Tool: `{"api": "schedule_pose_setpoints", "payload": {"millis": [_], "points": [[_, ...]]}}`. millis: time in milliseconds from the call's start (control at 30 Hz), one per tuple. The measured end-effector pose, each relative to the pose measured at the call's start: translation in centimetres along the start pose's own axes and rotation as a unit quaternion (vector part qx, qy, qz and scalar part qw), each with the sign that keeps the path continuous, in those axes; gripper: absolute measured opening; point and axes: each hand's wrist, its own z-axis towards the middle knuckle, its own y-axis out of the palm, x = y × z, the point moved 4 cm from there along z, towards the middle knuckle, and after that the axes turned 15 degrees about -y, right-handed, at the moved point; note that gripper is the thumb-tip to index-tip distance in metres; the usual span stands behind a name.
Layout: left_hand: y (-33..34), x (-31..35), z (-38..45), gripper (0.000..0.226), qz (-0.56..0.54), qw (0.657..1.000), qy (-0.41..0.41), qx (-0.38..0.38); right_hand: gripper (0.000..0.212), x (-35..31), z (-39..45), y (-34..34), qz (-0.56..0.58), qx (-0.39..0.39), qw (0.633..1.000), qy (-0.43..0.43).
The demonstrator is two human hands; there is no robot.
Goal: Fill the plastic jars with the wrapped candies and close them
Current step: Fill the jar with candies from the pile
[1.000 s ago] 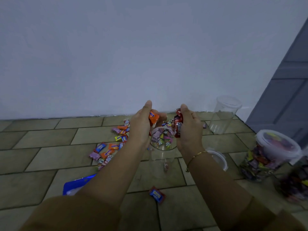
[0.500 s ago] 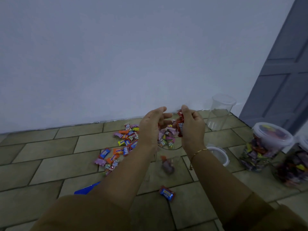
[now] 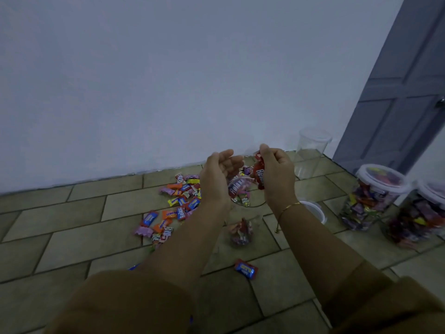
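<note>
Both hands hovered over an open clear jar (image 3: 240,213) standing on the tiled floor (image 3: 72,237). Right hand (image 3: 277,174): grip pinched shut on a red wrapped candy (image 3: 260,177), held by thumb and fingertips. Left hand (image 3: 216,177): palm cupped upward, fingers loosely open, apparently empty, though the palm was partly turned away.

Another red candy (image 3: 234,188) appeared to sit at or just above the jar mouth; blur made it hard to tell whether it was falling. A few candies lay at the jar's bottom.

Loose pile of candies (image 3: 178,206) lay on the floor just left of the jar; one blue stray (image 3: 245,269) nearer the person. A white lid (image 3: 315,210) rested right of the jar. An empty jar (image 3: 310,153) stood by the wall; two filled, lidded jars (image 3: 373,196) at far right.

Handling, judged: candies light, small, with crinkly, slick film wrappers, best scooped by the handful. Jar thin-walled, rigid, light, tippable when nearly empty; steady it by the side wall.
</note>
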Motion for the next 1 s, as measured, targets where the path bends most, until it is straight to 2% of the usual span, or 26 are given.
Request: {"api": "schedule_pose_setpoints", "payload": {"millis": [100,400,600,733,1000], "points": [[0.0,0.0,0.1,0.027,0.0,1.0,-0.007,-0.003,0.024,0.1,0.1,0.3,0.015,-0.02,1.0,-0.005],[-0.3,0.2,-0.1,0.04,0.004,1.0,-0.018,0.006,0.018,0.5,0.3,0.5,0.038,-0.062,0.997,0.03],[-1.2,-0.8,-0.9,0.048,0.022,0.997,-0.065,-0.042,0.016,0.4,0.1,0.7,0.027,-0.102,0.994,0.015],[-2.0,-2.1,-1.5,0.043,0.024,0.996,-0.082,-0.038,0.017,0.5,0.1,0.7,0.032,-0.122,0.992,0.017],[-2.5,-3.2,-2.0,0.04,0.017,0.998,-0.05,-0.031,0.019,0.3,0.1,0.7,0.088,-0.172,0.981,0.016]]}}
